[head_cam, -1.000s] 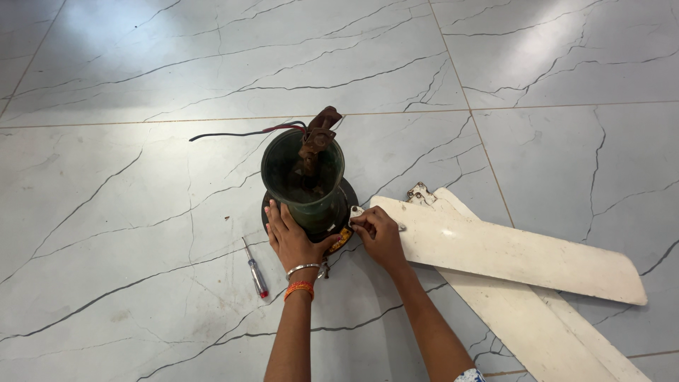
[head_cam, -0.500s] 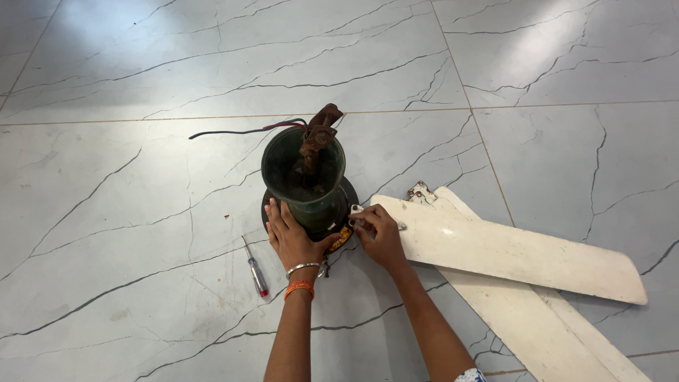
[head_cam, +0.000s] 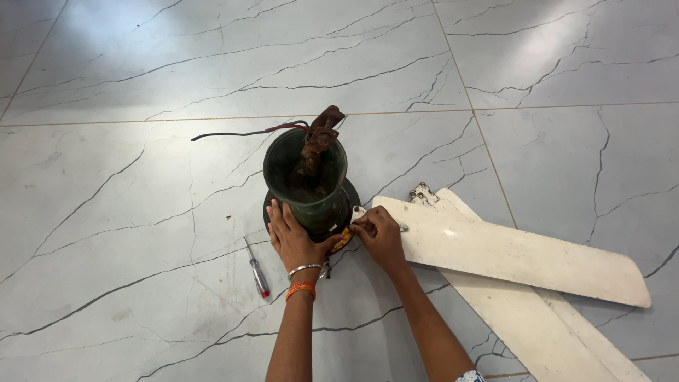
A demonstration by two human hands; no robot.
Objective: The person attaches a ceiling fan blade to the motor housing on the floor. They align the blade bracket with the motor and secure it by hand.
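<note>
Floor [head_cam: 141, 212]: pale marbled tiles with dark veining; everything lies on it.

Fan blades: two long cream blades. The upper blade [head_cam: 509, 251] lies across the lower blade [head_cam: 537, 332], its metal root end pointing at the motor; another bracket [head_cam: 422, 192] shows just behind.

Fan motor [head_cam: 308, 187]: dark green housing standing on end, cup-shaped cover upward, rusty down-rod stub [head_cam: 320, 136] at its top, red and black wires [head_cam: 240, 131] trailing left.

Left hand [head_cam: 293, 237]: palm against the motor's lower rim, fingers spread flat, steadying it. Bangles on the wrist.

Right hand [head_cam: 382, 237]: fingertips pinched together at the upper blade's root, right where it meets the motor rim; whether they grip a screw or the bracket itself I cannot tell. An orange-yellow piece [head_cam: 343, 239] shows between the two hands.

Screwdriver [head_cam: 256, 269]: red handle, lying apart to the left, untouched.

Handling note, as judgement: keep the left palm braced so the housing does not roll, hold the blade root level with its seat, and keep fingers clear of the bracket edge.
</note>
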